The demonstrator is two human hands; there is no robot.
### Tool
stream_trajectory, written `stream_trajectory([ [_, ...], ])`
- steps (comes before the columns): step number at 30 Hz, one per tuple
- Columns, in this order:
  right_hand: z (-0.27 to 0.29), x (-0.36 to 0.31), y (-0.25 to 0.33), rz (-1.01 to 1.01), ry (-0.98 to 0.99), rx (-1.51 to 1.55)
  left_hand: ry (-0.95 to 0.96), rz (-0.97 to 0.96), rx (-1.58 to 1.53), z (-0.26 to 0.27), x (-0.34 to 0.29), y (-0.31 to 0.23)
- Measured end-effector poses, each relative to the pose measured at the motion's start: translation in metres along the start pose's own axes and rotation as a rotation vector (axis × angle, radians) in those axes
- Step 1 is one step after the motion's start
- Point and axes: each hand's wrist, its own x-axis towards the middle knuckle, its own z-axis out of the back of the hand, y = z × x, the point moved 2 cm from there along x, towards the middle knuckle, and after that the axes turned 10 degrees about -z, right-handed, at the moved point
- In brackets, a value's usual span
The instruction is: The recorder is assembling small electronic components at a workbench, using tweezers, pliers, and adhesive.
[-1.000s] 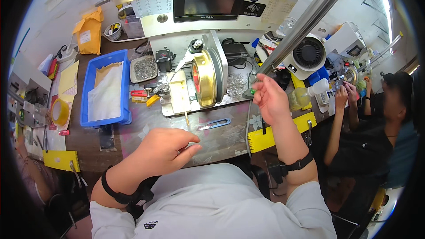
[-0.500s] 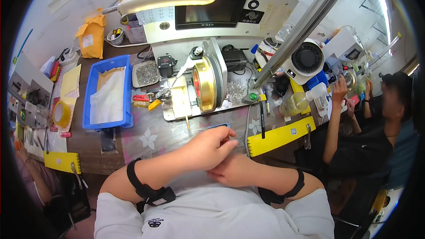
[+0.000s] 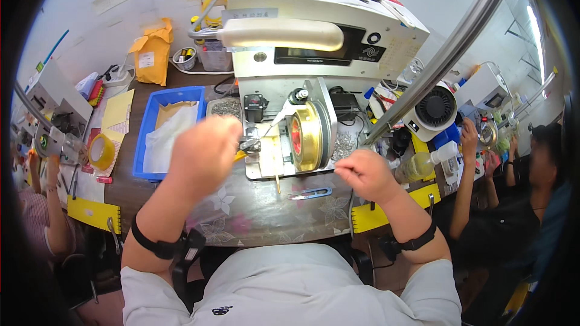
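White bench machine [image 3: 338, 73], upper center of frame, on patterned table [image 3: 266, 223]; both hands in front of it.
Blue tray [image 3: 145, 151] left of center, white sheet inside. Left hand [image 3: 205, 151] center-left, overlapping tray's right edge in view, fingers curled, motion-blurred; can't tell if it holds anything. Gold wheel [image 3: 311, 139] mid-frame, upright on the machine's base. Right hand [image 3: 367, 173] right of center, nearest the wheel, fingers bent in, fingertips close together; can't tell if anything thin is pinched. Bottle [image 3: 418, 166] just right of it, tilted in view. Small dish of metal bits [image 3: 225, 107] upper left of center, partly behind left hand. Blue snips [image 3: 309, 194] below the wheel, lying on table.
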Motion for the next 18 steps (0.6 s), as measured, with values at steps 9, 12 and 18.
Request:
stream_trajectory([
  [9,-0.033,0.058,-0.033,-0.755,0.185,0.739,0.236,0.028,-0.313,-0.062,-0.025,-0.032],
  [12,-0.017,0.069,-0.011,-0.690,0.430,0.540,0.621,0.289,-0.501,-0.069,-0.009,-0.044],
  [18,-0.022,0.081,-0.020,-0.607,0.461,0.400,0.519,0.307,-0.541,-0.103,-0.006,-0.030],
])
